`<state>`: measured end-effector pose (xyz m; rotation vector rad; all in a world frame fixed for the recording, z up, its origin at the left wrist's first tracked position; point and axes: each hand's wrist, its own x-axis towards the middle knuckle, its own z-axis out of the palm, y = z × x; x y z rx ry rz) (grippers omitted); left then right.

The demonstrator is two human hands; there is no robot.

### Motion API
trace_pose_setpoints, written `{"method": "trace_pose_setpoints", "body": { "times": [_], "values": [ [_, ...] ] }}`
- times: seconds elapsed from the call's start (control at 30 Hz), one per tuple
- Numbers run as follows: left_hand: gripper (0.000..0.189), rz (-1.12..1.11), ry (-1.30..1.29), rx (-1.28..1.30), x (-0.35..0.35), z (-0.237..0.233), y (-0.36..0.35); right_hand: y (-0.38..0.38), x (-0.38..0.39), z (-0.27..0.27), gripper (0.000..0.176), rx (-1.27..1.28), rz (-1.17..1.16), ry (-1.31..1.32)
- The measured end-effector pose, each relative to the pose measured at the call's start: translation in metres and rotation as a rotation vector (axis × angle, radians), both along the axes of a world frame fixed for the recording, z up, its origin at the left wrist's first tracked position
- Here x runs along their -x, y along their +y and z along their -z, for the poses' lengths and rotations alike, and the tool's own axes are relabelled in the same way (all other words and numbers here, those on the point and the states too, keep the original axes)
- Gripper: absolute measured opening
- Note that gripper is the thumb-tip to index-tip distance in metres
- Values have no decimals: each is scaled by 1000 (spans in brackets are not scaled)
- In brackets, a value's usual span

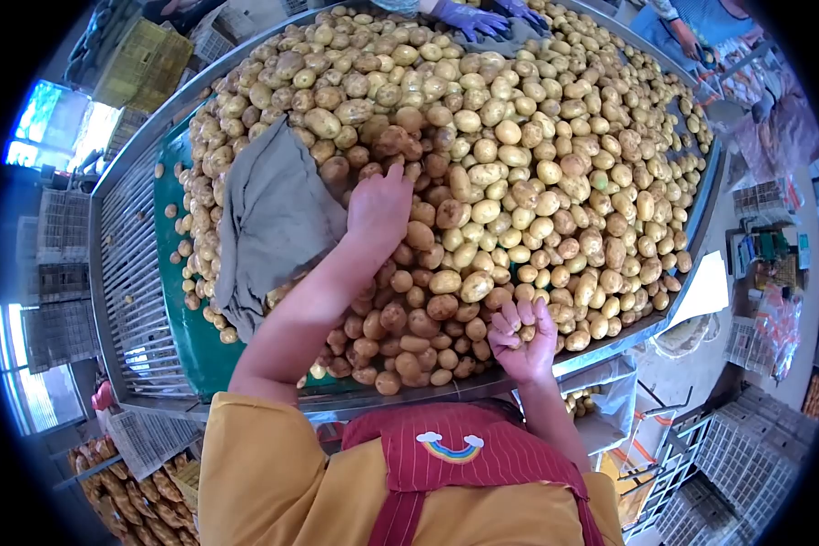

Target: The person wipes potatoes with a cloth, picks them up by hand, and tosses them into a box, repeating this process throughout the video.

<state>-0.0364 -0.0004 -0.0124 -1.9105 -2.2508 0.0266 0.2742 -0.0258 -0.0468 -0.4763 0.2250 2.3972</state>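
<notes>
Right hand palm-up, fingers curled, left hand outstretched, flat on potatoes

A mustard-yellow short-sleeved fabric top fills the lower left of the frame, its sleeve ending above the elbow. At lower centre, over it, sits a dark red pinstriped apron bib with wide straps, bearing a small rainbow patch between two white clouds. The left hand and right hand are bare.
</notes>
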Motion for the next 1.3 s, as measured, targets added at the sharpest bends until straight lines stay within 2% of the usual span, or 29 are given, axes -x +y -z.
{"method": "trace_pose_setpoints", "body": {
  "times": [0.13, 0.2, 0.23, 0.33, 0.4, 0.43, 0.47, 0.5, 0.57, 0.7, 0.77, 0.83, 0.87, 0.97, 1.0, 1.03, 1.1, 1.17, 1.2, 1.23, 1.27, 1.3],
  "values": [
    [6, 37, 71, 120, 1, -1, 4, -5, -4, -1, 38, -33, -23, 90],
    [4, 81, 80, 146, 5, -2, 2, -8, -4, -14, 38, -45, -34, -4],
    [5, 125, 110, 123, 11, 1, 1, -9, -5, -18, 39, -51, -40, -50],
    [7, 222, 194, 47, 25, 11, 6, -15, -15, 3, 42, -110, -35, 135],
    [6, 238, 243, -11, 27, 15, 10, -22, -20, 3, 45, -56, -27, 124],
    [8, 171, 237, -17, 24, 16, 11, -24, -21, 1, 47, -30, -24, 121],
    [9, 102, 231, -23, 20, 18, 10, -26, -23, 10, 54, 1, -15, 240],
    [11, 33, 226, -31, 18, 17, 11, -26, -22, 7, 54, 10, 2, 208],
    [13, 23, 288, 43, 13, 14, 5, -30, -15, 0, 56, 33, 41, 143],
    [16, 91, 343, 159, 16, 13, -1, -32, -11, 3, 62, 106, 37, 184],
    [14, 87, 257, 310, 18, -1, 12, -33, -10, 7, 63, 84, 42, 232],
    [11, 228, 239, 116, 35, 8, 17, -31, -10, 6, 65, 71, 49, 177],
    [12, 186, 200, 80, 34, 12, 15, -31, -11, 10, 68, 49, 47, 184],
    [13, 74, -115, -25, -11, -32, -6, -28, -5, 0, 70, -24, 60, 42],
    [20, 86, -318, 32, -31, -37, -18, -27, -2, -2, 73, -29, 66, 15],
    [28, 88, -521, 89, -51, -39, -32, -26, 4, -6, 71, -10, 61, -3],
    [42, 370, -708, 144, -80, -40, -61, -28, 7, 2, 67, 94, 73, 173],
    [56, 364, -847, 121, -91, -39, -74, -30, 10, 1, 57, 69, 48, 3],
    [60, 279, -834, 152, -85, -36, -76, -32, 3, 15, 50, 80, 37, 62],
    [64, 218, -786, 56, -75, -18, -84, -33, 1, 18, 45, 92, 24, 119],
    [63, 246, -612, 63, -68, -4, -90, -34, -3, 16, 35, 114, 21, -93],
    [63, 272, -437, 71, -65, 6, -95, -35, -8, 16, 31, 118, 11, -80]
  ]
}}
